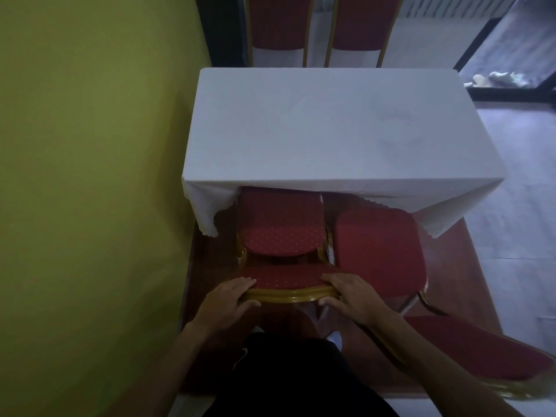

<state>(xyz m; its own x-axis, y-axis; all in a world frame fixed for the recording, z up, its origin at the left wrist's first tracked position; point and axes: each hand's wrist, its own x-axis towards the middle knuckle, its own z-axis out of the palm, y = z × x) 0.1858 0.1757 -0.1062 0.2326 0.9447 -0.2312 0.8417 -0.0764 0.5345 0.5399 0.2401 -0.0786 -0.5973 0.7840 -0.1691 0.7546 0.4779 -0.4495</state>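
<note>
Both hands are clamping the top rail of the red chair (282, 240). The left hand (233, 296) is gripping its left end and the right hand (350, 296) its right end, set well apart.

The chair is standing directly ahead of the hands. Its seat front is sitting under the white-clothed table (331, 124), but the rear of the seat is showing, so I judge the tucking-in partly done with more pushing left.

The yellow wall (90, 176) is running near, left of the left hand. A second chair (379, 251) is standing just right of the right hand, and a third chair (481, 353) is crowding the right forearm.

left hand (233, 297) | right hand (350, 296) | both grip chair back (288, 291)
</note>
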